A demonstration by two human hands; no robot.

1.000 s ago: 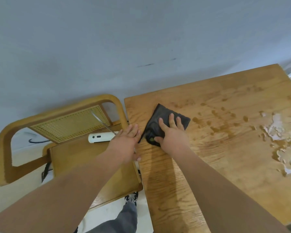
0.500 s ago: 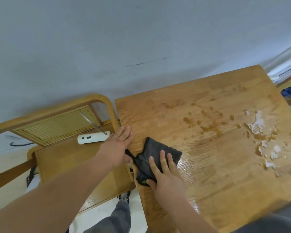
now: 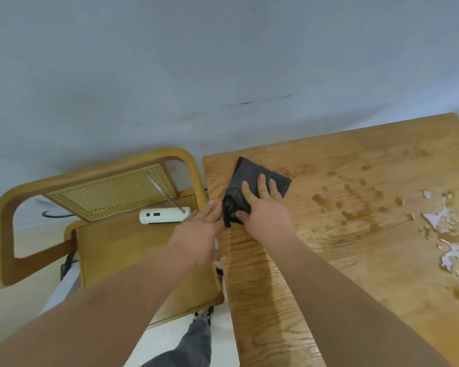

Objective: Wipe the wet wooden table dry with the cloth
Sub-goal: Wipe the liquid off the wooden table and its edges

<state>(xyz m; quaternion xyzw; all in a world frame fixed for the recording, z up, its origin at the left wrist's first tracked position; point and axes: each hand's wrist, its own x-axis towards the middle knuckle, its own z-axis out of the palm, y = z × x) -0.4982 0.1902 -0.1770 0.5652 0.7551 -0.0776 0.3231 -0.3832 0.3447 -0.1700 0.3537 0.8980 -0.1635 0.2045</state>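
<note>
Right hand (image 3: 265,213) flat, fingers spread on cloth (image 3: 252,176), left hand (image 3: 199,229) flat by table (image 3: 355,260) edge: press evenly, overlap passes, work right toward puddles (image 3: 445,234).

No lettering, brand, number or sign can be read anywhere in this view. The white device (image 3: 164,214) lying on the chair (image 3: 143,260) carries two small dark marks on its side, too small to tell as text. The dark cloth (image 3: 252,178) on the table (image 3: 355,260) shows no legible label.
</note>
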